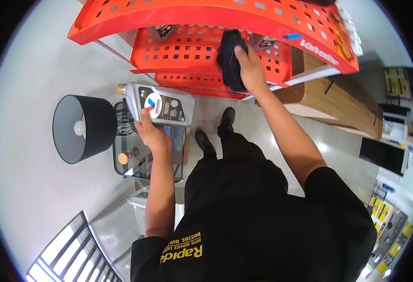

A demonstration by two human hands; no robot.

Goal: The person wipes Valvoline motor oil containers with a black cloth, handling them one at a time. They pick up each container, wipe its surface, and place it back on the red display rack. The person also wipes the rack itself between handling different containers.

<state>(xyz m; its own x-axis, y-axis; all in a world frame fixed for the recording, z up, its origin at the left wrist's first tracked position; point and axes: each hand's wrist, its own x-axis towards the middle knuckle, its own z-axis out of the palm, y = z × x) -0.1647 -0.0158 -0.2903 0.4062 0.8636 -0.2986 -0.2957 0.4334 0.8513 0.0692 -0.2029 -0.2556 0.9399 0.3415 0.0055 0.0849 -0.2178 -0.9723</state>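
Note:
My left hand (154, 134) is closed on a grey motor oil bottle (177, 104) with a gold cap. The bottle lies tilted on its side in the air, its cap end toward the left. My right hand (251, 68) grips a bunched black cloth (232, 61), pressed over the perforated red shelf (183, 51). The thumb lies along the cloth, and the other fingers are mostly hidden. Behind the cloth, parts of two grey bottles (162, 32) show on the shelf, one on each side.
An upper red shelf (169, 18) juts out above, with small bottles (349, 35) at its right end. To the left stand a black-shaded lamp (93, 129) and a glass-topped side table (145, 160) holding an orange-lidded jar (124, 157). A wooden cabinet (331, 101) is at the right.

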